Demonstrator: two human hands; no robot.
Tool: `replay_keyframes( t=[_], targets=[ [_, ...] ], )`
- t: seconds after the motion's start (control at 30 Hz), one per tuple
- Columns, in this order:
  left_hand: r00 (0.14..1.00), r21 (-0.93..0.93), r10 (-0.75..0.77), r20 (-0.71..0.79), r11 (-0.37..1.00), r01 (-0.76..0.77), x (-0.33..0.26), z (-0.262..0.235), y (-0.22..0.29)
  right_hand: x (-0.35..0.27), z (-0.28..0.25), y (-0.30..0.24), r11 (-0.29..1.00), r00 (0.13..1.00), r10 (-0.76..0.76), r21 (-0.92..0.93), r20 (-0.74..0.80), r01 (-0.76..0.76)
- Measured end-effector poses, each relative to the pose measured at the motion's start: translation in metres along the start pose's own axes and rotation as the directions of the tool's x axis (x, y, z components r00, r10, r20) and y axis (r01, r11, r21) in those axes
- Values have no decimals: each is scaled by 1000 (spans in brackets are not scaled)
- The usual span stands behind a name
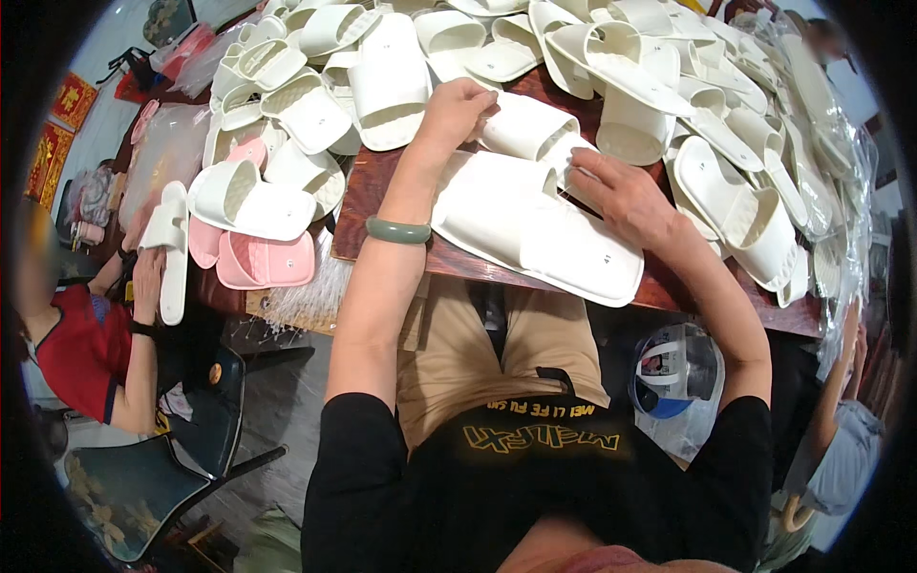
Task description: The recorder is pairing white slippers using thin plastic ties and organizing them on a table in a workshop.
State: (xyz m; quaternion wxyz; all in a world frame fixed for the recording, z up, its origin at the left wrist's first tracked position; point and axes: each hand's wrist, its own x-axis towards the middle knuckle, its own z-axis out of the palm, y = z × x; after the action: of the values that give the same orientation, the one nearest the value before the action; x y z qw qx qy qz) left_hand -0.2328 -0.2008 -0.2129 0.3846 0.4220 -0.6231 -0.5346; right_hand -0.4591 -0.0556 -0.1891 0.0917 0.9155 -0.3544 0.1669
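Two white slide slippers lie side by side in front of me at the table's near edge. My left hand (460, 116), with a green bangle on its wrist, is closed in a pinch at the toe end of the farther slipper (527, 124). My right hand (626, 199) grips that slipper's heel end, its fingers bent over the sole near the strap opening. Nearer to me rests the second slipper (497, 205), its broad strap to the left and its heel to the right. Whatever lies under my right palm is hidden.
White slippers (621, 67) are heaped over the dark red wooden table (373, 205). Pink slippers (267, 263) and a bundle of thin white strands (310, 296) are at the left edge. A co-worker's hand (146, 282) holds a white slipper at far left. Below right is a blue container (659, 406).
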Motion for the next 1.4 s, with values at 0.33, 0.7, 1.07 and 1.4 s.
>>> replay_keyframes(
  t=[0.33,0.7,1.07,1.4],
  targets=[
    [995,-175,-82,-58,982,71,-2,-7,2,30,20,37,987,993,-108,115,-48,113],
    [926,249,217,-310,958,-141,5,-19,-10,30,27,27,952,992,87,300,-92,-56],
    [945,300,153,-288,952,-63,-1,-32,-9,18,29,25,932,974,178,342,-141,-121],
    [970,423,152,-189,904,-60,-3,-27,-18,19,31,25,921,972,185,370,-148,-119]
  ],
)
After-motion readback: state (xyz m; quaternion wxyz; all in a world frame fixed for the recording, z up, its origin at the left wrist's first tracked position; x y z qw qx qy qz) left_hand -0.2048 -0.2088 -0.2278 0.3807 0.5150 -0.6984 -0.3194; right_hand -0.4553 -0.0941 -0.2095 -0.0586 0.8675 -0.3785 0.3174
